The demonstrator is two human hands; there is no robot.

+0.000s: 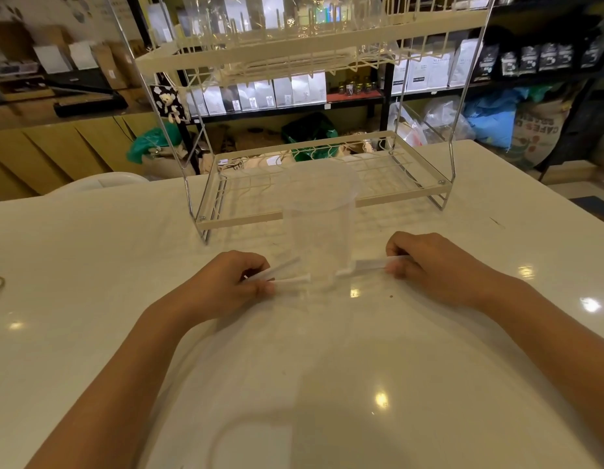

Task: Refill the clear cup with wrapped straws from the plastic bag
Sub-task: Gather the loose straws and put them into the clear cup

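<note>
The left hand (239,280) and right hand (425,265) each pinched wrapped straws (287,277) beside the clear cup (319,228), which stood empty on the white table (91,265) before a wire rack (327,184) (no plastic bag could be made out). A careless insertion might tip the light cup, scattering straws across the glossy top; stocked shelves (294,93) filled the room behind.

The cup (319,228) stands on the table (91,265) between your left hand (223,282) and right hand (436,265), with the wire rack (327,184) just behind it.
</note>
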